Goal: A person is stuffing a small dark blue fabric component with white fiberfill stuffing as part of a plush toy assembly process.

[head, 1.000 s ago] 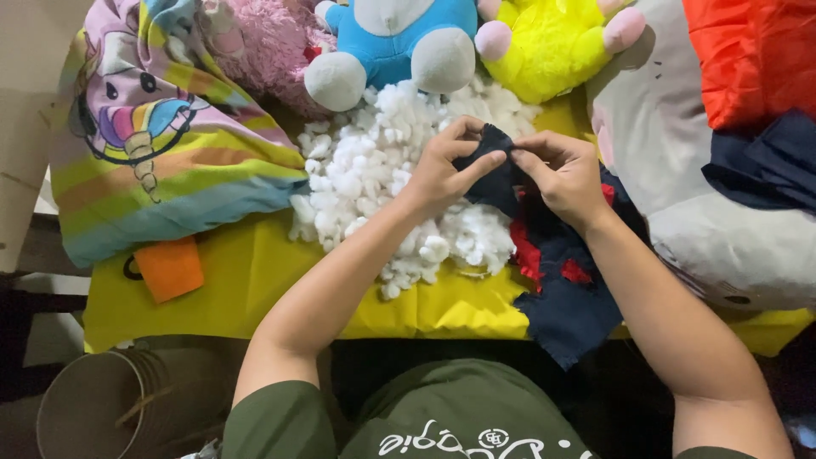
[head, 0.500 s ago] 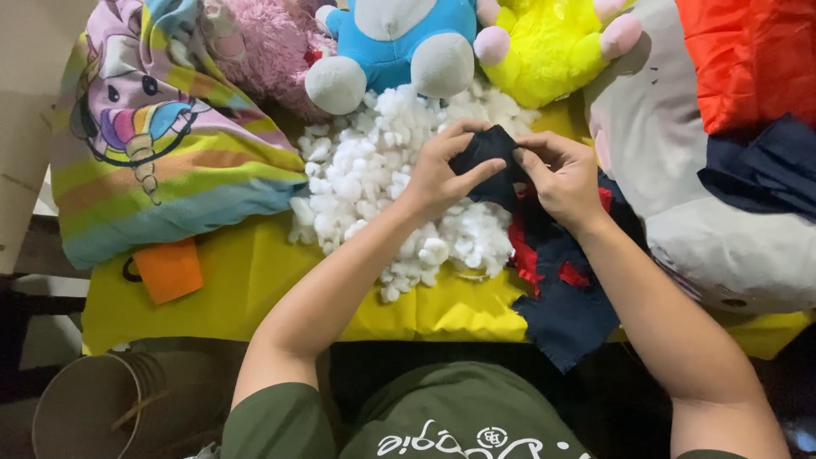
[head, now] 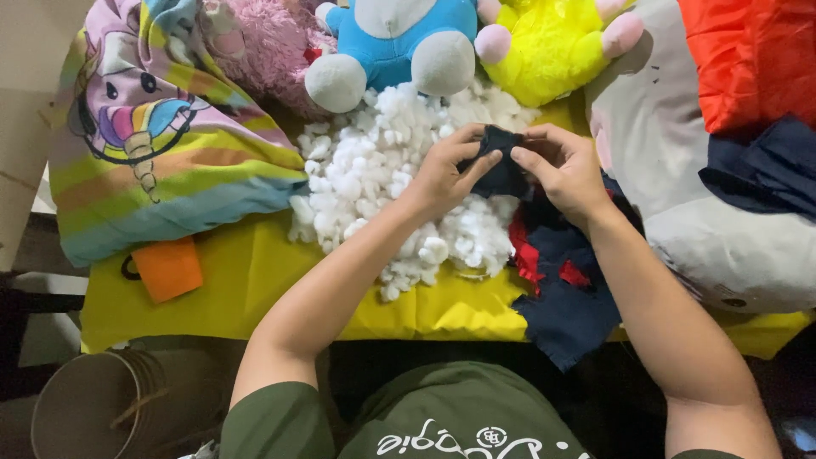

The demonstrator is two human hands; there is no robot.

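At table centre, both hands pinch 1 dark navy fabric piece (head: pixel 501 166): left hand (head: pixel 446 174) grips its 9 o'clock edge, right hand (head: pixel 565 174) its 3 o'clock edge. Fingers hide most of that piece; what it is can't be made out. White stuffing pile (head: pixel 382 178) lies at 9 o'clock, red and navy scraps (head: pixel 557 280) at 5 o'clock. Versus 0.5 s ago: grip unchanged, hands barely shifted.
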